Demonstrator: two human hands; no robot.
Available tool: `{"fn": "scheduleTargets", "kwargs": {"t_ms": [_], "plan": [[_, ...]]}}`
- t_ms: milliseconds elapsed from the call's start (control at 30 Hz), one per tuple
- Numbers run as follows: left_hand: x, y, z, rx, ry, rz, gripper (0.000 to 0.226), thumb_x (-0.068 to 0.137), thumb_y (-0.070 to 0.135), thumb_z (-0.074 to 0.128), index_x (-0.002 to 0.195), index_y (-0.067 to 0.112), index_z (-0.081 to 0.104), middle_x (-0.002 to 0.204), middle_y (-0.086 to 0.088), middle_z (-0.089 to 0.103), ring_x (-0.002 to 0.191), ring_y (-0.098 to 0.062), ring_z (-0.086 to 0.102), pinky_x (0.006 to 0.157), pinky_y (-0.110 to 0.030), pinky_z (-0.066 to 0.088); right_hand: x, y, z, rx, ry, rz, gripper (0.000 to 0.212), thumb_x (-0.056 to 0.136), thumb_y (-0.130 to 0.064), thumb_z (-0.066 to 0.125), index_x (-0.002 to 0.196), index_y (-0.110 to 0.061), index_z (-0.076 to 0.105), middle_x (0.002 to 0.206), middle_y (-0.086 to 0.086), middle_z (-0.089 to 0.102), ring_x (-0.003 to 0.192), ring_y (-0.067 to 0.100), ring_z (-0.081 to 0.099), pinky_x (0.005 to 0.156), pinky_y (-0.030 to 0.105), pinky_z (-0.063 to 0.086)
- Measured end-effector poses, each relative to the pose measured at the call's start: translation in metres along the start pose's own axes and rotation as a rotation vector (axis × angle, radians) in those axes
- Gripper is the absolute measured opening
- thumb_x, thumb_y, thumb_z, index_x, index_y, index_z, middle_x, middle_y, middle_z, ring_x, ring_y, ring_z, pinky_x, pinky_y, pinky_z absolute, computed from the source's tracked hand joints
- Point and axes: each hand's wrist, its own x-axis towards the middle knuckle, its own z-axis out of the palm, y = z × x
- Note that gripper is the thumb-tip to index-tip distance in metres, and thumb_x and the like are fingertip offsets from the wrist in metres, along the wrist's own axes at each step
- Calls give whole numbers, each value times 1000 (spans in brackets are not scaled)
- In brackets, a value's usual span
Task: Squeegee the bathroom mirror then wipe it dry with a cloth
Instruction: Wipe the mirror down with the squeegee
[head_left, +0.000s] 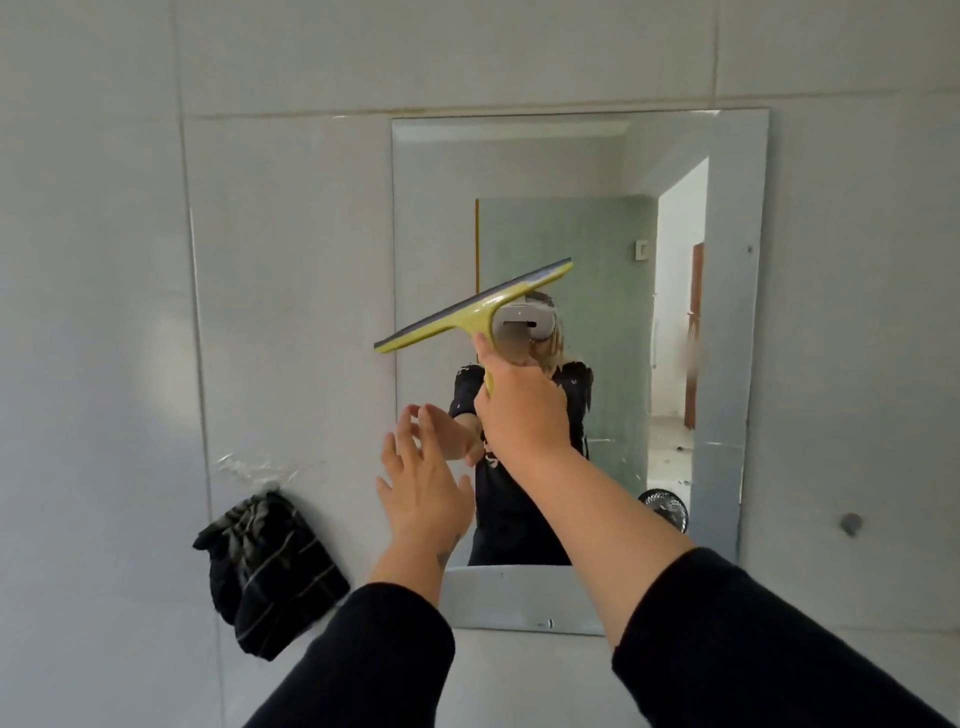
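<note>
Squeegee: centre frame, tilted before the mirror. My right hand is closed on its yellow handle; left hand open, empty. I judge it light and rigid, blade flexible; hold low. Cloth, soft, hangs lower left.

We cannot see most of the squeegee handle: the right hand wraps it. The left hand is motion-blurred at the fingertips. Both sleeves run off the lower edge. Our arms cover the lower middle of the mirror. The cloth hangs bunched; we cannot tell what holds it up.
</note>
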Motion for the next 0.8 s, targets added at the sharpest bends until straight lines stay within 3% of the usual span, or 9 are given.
{"fn": "scheduleTargets", "kwargs": {"t_ms": [133,267,367,533,600,700,800], "plan": [[1,-9,-5,-34,48,-41,90,90,32,57,149,16,-9,157,-2,-9,144,-27,1,113,-50,27,3,16,-5,-113,-23,-50,48,98,-12,43,143,-27,37,90,12,62,86,32,63,65,38,45],[2,-12,-8,-50,50,-53,90,90,30,56,149,13,-10,158,-3,-9,145,-27,0,114,-50,27,6,39,-12,-237,-33,-121,64,96,-10,43,145,-47,25,100,9,65,73,28,58,60,37,49],[1,-7,-10,-54,36,-38,91,89,28,57,150,13,-9,157,-3,-9,144,-27,1,113,-51,28,0,53,-29,-303,-52,-150,63,97,-9,43,144,-49,28,104,9,66,67,24,50,59,34,45],[1,8,-15,-60,29,24,88,88,25,58,150,17,-4,156,-1,-7,144,-27,0,112,-52,28,-13,67,-52,-339,-93,-137,61,98,-7,43,145,-45,31,110,11,66,72,31,59,61,34,45],[1,15,-16,-56,23,56,88,88,25,58,150,18,-4,156,-1,-8,144,-27,-1,113,-52,27,-17,75,-58,-330,-90,-110,60,99,-9,42,145,-44,31,103,13,64,71,31,56,61,34,43],[2,25,-16,-35,0,91,90,88,27,59,150,20,-5,156,-2,-9,144,-28,-2,113,-52,27,-22,89,-66,-338,-73,-73,57,100,-12,42,146,-44,31,80,2,45,67,26,46,59,33,38],[1,36,-13,-40,-15,132,88,88,28,58,150,21,-4,155,-2,-10,144,-29,-2,110,-53,30,-25,104,-74,-338,-66,-49,55,99,-14,43,145,-43,33,76,-3,40,66,26,45,58,31,35]]}}
